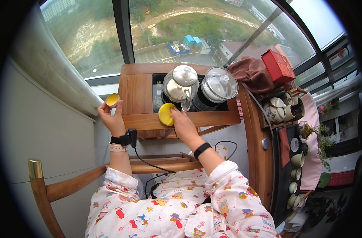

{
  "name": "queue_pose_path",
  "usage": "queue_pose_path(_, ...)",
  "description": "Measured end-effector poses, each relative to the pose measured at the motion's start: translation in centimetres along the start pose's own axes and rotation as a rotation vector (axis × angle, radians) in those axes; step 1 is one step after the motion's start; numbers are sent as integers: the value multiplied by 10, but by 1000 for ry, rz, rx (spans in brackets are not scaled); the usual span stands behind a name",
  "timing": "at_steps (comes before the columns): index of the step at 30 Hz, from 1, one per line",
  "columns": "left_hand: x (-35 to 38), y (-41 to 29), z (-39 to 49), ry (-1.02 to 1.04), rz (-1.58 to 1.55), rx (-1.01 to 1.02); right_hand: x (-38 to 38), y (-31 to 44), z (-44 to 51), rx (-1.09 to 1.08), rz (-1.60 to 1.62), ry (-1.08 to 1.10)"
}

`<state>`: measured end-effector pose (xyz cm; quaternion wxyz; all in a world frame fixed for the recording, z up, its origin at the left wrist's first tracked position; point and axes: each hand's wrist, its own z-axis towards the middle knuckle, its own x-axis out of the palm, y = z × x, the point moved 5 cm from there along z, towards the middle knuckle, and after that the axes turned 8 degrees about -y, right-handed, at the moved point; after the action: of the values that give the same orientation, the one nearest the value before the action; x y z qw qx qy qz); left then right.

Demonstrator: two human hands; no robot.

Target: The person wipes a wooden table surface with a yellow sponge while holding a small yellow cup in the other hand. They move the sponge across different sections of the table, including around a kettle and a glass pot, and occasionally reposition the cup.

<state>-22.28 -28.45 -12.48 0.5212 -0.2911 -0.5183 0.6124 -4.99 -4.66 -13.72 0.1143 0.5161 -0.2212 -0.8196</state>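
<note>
My left hand (112,118) holds up a small round tin of yellow wax or balm (112,100), its open top facing me, just left of the wooden side table (136,92). With my right hand (182,123) I hold a round yellow sponge pad (166,114) at the table's front edge. Behind the pad, a glass kettle with a metal lid (181,84) and a glass pot with a clear lid (219,83) stand on the black cooktop (157,96) set into the table.
A wooden chair (65,186) is close in front of me and at left. On the right, a long wooden table (255,154) bears a black tea tray (280,178), cups, teapots (274,110), a brown cloth (252,73) and a red box (277,66). A black cable (151,163) hangs from my left wrist.
</note>
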Motion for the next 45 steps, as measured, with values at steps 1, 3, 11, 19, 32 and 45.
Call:
queue_pose_path(1,0,0,0,-3,-1,11,-11,-6,-9,-36,-4,-36)
queue_pose_path(3,0,-1,0,-11,-3,12,-29,-29,-25,-11,-53,-6)
queue_pose_path(11,2,1,-3,10,26,24,-115,-134,-53,316,-346,-122)
queue_pose_path(19,0,10,1,30,14,43,-86,-105,-62,157,-325,-138)
queue_pose_path(32,0,13,2,32,70,29,-123,-116,-76,822,820,-339)
queue_pose_path(45,6,25,-2,131,89,-15,-113,-94,-68,405,-241,-311)
